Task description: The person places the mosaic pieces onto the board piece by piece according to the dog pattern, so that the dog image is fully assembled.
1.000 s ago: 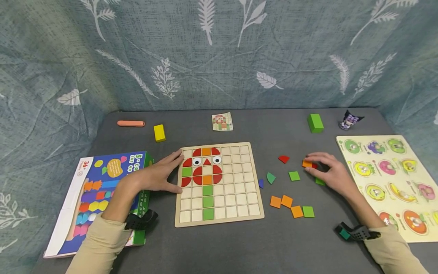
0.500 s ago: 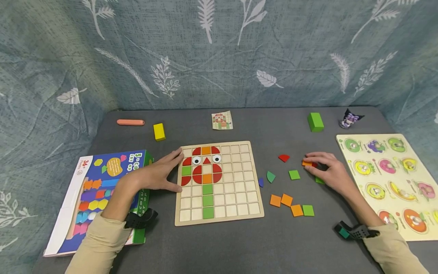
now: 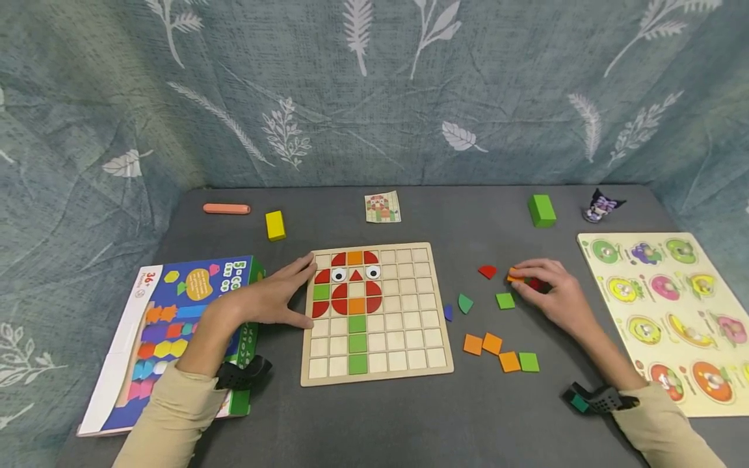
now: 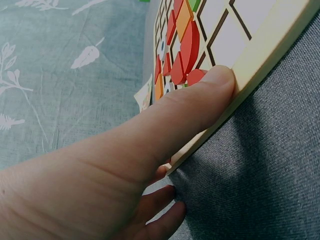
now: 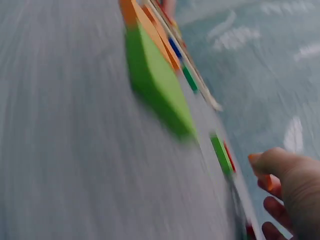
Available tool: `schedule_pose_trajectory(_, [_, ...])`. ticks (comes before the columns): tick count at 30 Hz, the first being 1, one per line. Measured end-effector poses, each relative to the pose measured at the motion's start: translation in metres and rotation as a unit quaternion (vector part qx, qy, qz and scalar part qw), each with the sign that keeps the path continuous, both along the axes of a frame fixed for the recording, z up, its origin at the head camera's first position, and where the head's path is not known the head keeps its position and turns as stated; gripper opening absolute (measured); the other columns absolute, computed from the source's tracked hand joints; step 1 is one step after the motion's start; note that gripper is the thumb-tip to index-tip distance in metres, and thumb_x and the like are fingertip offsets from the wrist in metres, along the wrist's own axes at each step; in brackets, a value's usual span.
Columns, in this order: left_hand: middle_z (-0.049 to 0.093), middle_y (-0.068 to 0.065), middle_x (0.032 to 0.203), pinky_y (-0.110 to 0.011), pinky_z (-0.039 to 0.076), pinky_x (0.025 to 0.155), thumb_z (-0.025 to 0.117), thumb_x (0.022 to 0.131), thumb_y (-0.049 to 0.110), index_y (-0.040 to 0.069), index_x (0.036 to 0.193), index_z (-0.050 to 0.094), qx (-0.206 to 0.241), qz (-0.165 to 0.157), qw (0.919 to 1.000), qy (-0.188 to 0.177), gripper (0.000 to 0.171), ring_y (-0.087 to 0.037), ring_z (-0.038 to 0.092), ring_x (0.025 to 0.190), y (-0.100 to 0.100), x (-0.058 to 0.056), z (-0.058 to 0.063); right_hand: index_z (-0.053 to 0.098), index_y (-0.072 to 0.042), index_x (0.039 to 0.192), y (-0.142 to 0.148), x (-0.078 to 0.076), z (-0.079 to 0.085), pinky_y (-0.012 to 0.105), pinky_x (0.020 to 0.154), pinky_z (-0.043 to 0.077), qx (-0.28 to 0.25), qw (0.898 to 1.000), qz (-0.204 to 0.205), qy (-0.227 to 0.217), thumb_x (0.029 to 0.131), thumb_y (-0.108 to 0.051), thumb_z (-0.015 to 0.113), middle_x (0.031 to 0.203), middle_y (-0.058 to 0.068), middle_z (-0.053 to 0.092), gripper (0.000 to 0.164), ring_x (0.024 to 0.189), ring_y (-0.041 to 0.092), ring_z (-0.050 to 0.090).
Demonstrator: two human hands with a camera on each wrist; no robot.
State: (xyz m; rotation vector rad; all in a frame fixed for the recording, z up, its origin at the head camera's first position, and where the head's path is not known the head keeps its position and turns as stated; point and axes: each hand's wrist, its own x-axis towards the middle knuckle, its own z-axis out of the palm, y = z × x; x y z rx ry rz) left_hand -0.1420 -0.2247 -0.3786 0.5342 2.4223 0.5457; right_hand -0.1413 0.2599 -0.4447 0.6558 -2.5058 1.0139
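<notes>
My left hand [image 3: 270, 300] rests against the left edge of a wooden grid board [image 3: 412, 322]. In the left wrist view its thumb [image 4: 212, 82] lies on the board's rim. Red, orange and green pieces and two eye discs [image 3: 339, 275] sit in the board's left half. Right of the board, my right hand [image 3: 552, 289] pinches an orange square tile [image 3: 514, 276] between thumb and fingertips. Close by lie a red quarter piece [image 3: 487, 272] and a green square tile [image 3: 505, 301]. Another red piece shows partly under the hand. The right wrist view is blurred.
More orange tiles [image 3: 473, 344], a green tile [image 3: 529, 362], a teal piece [image 3: 465, 303] and a blue piece [image 3: 448, 312] lie beside the board. A picture card [image 3: 383, 207] is behind it. A toy box [image 3: 193, 279] stands left; a fruit board [image 3: 632, 309] lies right.
My right hand has shifted slightly left with the orange tile, off the spot where it was. The left hand stays at the board's edge.
</notes>
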Motion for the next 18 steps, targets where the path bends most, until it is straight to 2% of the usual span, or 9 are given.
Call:
schedule_pose_trajectory(6, [-0.005, -0.015, 0.165, -0.063, 0.019, 0.116, 0.073, 0.082, 0.049, 0.005, 0.156, 0.008, 0.000, 0.006, 1.0000, -0.005, 0.108, -0.041, 0.003, 0.150, 0.000, 0.001, 0.000, 0.076, -0.010, 0.100, -0.052, 0.003, 0.008, 0.017, 0.086, 0.042, 0.007, 0.994, 0.104, 0.035, 0.072, 0.004, 0.079, 0.106, 0.006, 0.068, 0.031, 0.101, 0.016, 0.055])
schedule_pose_trajectory(14, [-0.005, -0.015, 0.164, -0.061, 0.019, 0.116, 0.073, 0.083, 0.047, 0.003, 0.156, 0.008, 0.006, 0.000, 1.0000, -0.003, 0.107, -0.041, 0.003, 0.150, 0.000, 0.000, 0.002, 0.076, -0.013, 0.100, -0.119, 0.009, 0.013, 0.027, 0.082, 0.047, 0.027, 0.974, 0.224, 0.025, 0.076, -0.007, 0.080, 0.107, 0.002, 0.067, 0.025, 0.103, 0.016, 0.054])
schedule_pose_trajectory(18, [-0.005, -0.015, 0.165, -0.062, 0.018, 0.117, 0.073, 0.083, 0.048, 0.005, 0.156, 0.008, -0.001, 0.001, 1.0000, -0.004, 0.107, -0.041, 0.003, 0.150, 0.000, 0.000, 0.002, 0.076, -0.013, 0.099, -0.143, 0.012, 0.015, 0.030, 0.083, 0.049, 0.035, 0.966, 0.256, 0.016, 0.078, -0.010, 0.080, 0.105, 0.002, 0.067, 0.022, 0.103, 0.016, 0.056])
